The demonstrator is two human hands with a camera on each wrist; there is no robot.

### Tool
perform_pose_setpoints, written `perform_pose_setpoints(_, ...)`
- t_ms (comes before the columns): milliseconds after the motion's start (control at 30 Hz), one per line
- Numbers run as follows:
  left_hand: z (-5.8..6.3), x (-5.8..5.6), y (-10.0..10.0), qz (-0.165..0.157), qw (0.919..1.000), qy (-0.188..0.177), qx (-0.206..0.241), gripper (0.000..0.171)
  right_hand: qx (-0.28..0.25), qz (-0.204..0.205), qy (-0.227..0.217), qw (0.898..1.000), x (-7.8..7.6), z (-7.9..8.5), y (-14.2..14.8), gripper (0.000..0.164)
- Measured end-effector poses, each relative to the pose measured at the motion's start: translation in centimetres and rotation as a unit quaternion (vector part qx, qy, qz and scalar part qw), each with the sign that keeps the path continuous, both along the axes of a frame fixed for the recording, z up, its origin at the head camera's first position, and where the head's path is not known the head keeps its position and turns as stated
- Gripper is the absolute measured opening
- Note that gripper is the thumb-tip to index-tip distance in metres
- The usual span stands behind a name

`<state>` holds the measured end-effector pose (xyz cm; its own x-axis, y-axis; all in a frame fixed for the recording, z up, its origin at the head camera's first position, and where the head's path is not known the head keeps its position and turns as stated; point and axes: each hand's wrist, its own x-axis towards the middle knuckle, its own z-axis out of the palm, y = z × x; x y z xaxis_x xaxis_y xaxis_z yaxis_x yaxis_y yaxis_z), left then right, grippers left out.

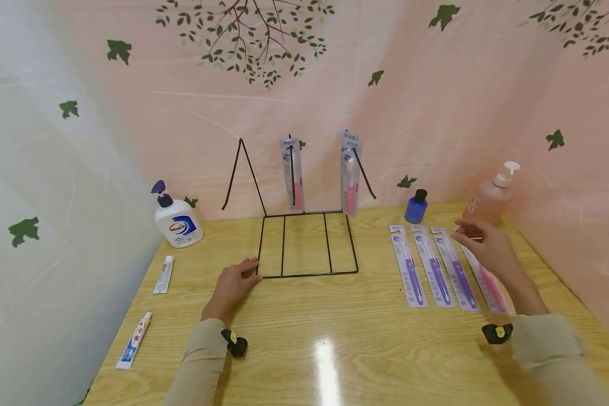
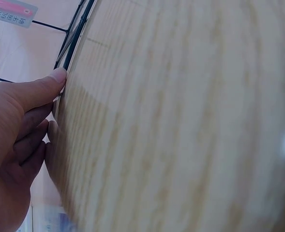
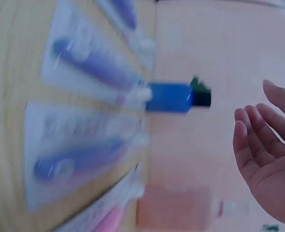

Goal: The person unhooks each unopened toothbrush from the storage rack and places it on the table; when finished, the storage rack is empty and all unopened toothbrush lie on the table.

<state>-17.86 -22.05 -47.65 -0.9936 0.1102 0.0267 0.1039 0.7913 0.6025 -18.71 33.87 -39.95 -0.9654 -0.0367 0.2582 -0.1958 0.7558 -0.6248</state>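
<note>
A black wire rack (image 1: pixel 304 274) stands on the table, and my left hand (image 1: pixel 235 283) holds its front left corner. In the left wrist view the thumb of the left hand (image 2: pixel 16 116) lies against the dark wire. My right hand (image 1: pixel 489 248) hovers by the upper end of a packaged pink toothbrush (image 1: pixel 491 287). The right wrist view shows the right hand (image 3: pixel 268 150) with loosely bent fingers and nothing in it. Several packaged purple toothbrushes (image 1: pixel 433 273) lie in a row to its left. Packaged pink toothbrushes hang on the rack's middle hook (image 1: pixel 292 180) and right hook (image 1: pixel 365 177).
A white pump bottle (image 1: pixel 179 224) and two tubes, a small one (image 1: pixel 164 275) and a larger one (image 1: pixel 134 341), are at the left. Behind the purple toothbrushes stands a blue bottle (image 1: pixel 415 208), with a pink pump bottle (image 1: pixel 489 200) to its right. A patterned curtain (image 1: pixel 304 107) backs the table.
</note>
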Motion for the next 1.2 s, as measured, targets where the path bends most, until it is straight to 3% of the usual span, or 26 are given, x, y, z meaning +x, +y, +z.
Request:
perform_pose_setpoints(167,0.0,0.0,-0.2,0.0,1.0,0.001,-0.001,0.049,-0.038,0.047,0.04,0.997,-0.3,1.4,-4.5,0.039)
perform_pose_setpoints(367,-0.1,0.1,-0.1,0.002,1.0,0.0,0.002,0.049,-0.079,0.125,0.075,0.986,-1.5,1.9,-10.0,0.035)
perform_pose_setpoints(533,-0.2,0.1,-0.1,-0.001,1.0,0.003,0.002,0.048,-0.112,0.175,0.075,0.975,-2.2,2.1,-14.2,0.038)
perform_pose_setpoints(700,-0.2,0.0,0.1,-0.004,0.9999,0.01,0.004,0.047,-0.14,0.202,0.064,0.967,-1.5,3.7,-18.4,0.037)
perform_pose_setpoints(767,-0.2,0.0,0.2,-0.005,0.9999,0.015,0.003,0.047,-0.154,0.21,0.064,0.963,-2.0,3.5,-19.7,0.036)
perform_pose_setpoints(900,-0.1,0.0,0.1,-0.003,0.9998,0.022,0.002,0.046,-0.178,0.216,0.067,0.958,-4.3,1.4,-21.5,0.037)
perform_pose_setpoints(1200,0.0,0.1,0.0,0.0,0.9998,0.018,0.002,0.047,-0.218,0.215,0.071,0.949,-6.9,0.4,-25.3,0.039)
